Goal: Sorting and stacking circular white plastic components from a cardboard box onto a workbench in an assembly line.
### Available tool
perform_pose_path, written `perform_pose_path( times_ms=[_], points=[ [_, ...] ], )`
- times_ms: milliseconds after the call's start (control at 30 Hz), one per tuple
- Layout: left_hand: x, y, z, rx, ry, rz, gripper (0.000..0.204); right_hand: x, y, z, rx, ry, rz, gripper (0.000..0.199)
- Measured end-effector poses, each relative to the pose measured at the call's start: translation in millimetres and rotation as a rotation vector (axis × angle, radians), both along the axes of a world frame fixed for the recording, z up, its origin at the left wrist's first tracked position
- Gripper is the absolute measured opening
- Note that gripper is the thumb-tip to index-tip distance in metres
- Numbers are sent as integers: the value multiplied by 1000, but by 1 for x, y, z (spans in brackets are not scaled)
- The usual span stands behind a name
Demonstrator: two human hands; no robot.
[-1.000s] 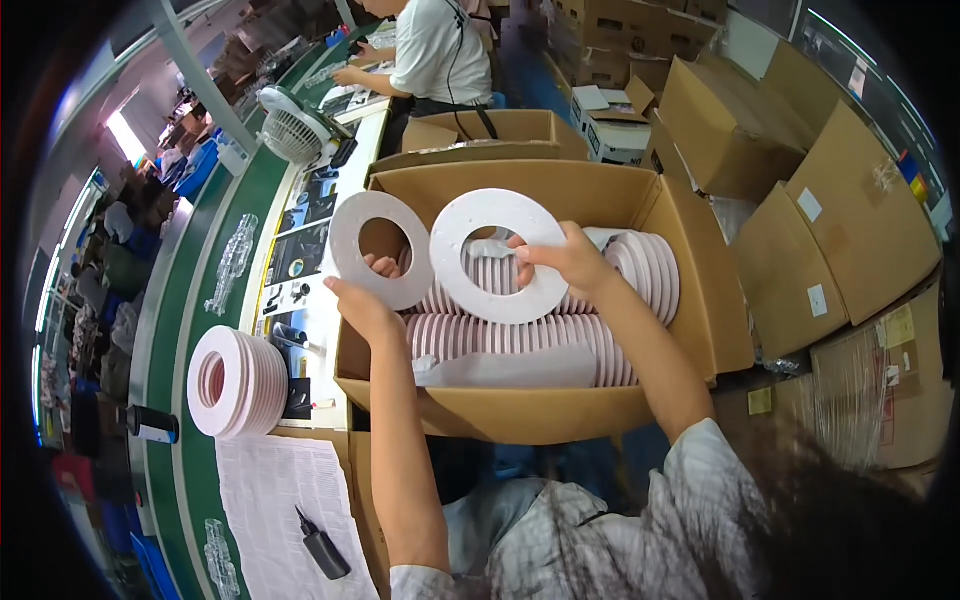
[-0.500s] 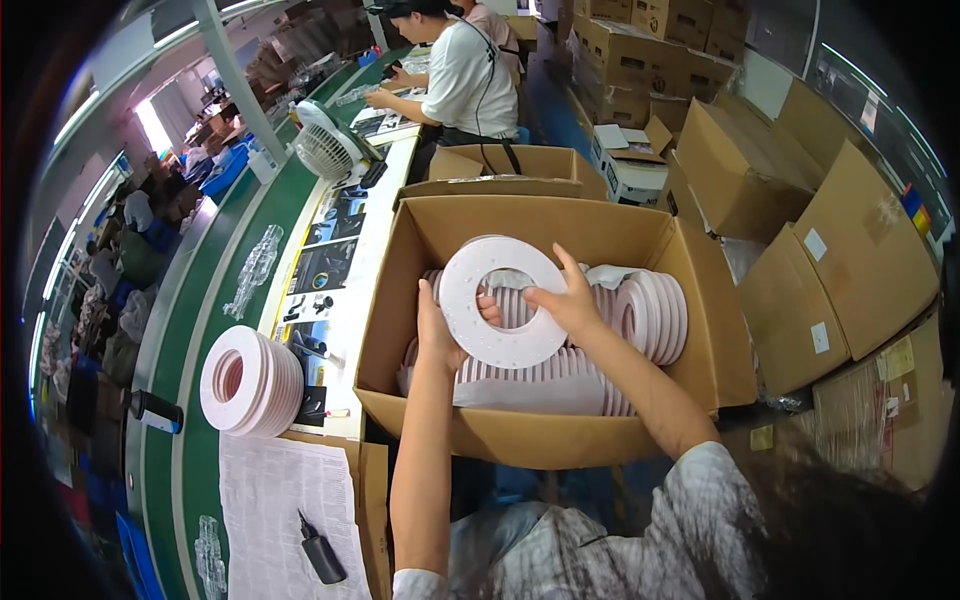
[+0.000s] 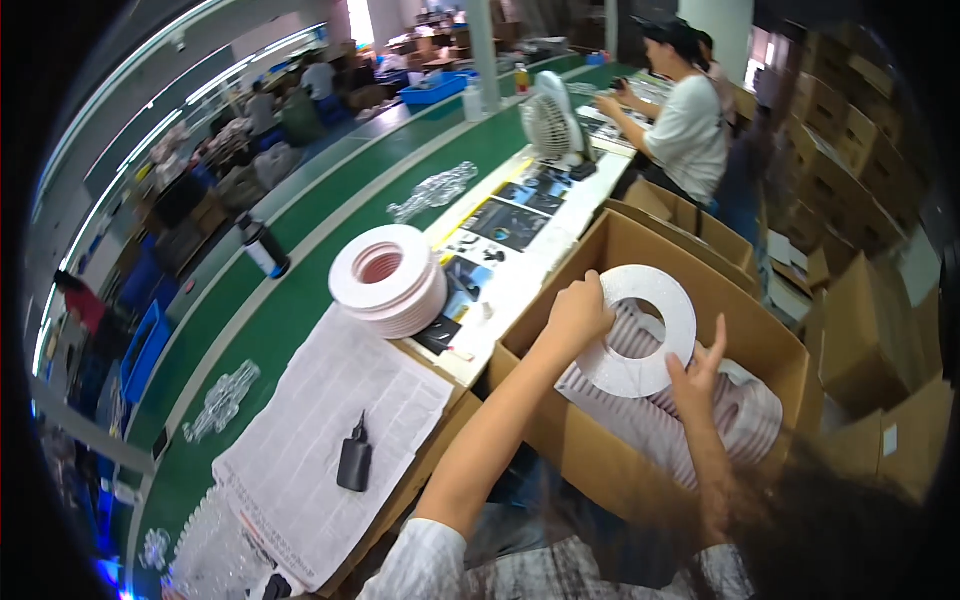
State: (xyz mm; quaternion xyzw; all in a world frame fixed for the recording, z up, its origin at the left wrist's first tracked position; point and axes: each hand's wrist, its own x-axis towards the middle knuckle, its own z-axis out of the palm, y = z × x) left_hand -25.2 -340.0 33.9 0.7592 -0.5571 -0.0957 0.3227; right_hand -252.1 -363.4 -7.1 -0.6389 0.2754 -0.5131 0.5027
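Both my hands hold a bundle of flat white rings point(image 3: 640, 332) over an open cardboard box point(image 3: 610, 470). My left hand point(image 3: 577, 312) grips the bundle's left edge. My right hand point(image 3: 697, 375) holds its lower right edge, with fingers spread. Rows of more pink-and-white rings point(image 3: 690, 425) lie packed in the box below. A separate stack of rings point(image 3: 388, 280) sits on the green table point(image 3: 290, 310) to the left.
A black squeeze bottle point(image 3: 354, 460) lies on a sheet of paper point(image 3: 320, 450). A dark bottle point(image 3: 265, 247), a small white fan point(image 3: 552, 125) and dark sheets point(image 3: 505, 222) are on the bench. A person in white point(image 3: 685, 120) works beyond. Cardboard boxes point(image 3: 870, 330) are piled on the right.
The view has swung left toward the table. Two rings held apart a second ago are now together as one bundle in both hands, still over the box.
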Motion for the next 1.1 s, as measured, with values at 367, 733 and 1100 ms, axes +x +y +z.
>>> perform_pose_path(
  times_ms=[367, 733, 1100],
  points=[
    [231, 108, 149, 207, -410, 576, 52, -11, -2, -3, 264, 236, 158, 73],
    [323, 149, 85, 555, -352, 669, 47, -15, -8, -13, 188, 365, 142, 64],
    [193, 159, 98, 511, -526, 295, 103, -30, -28, -30, -484, 702, 35, 65]
  ],
)
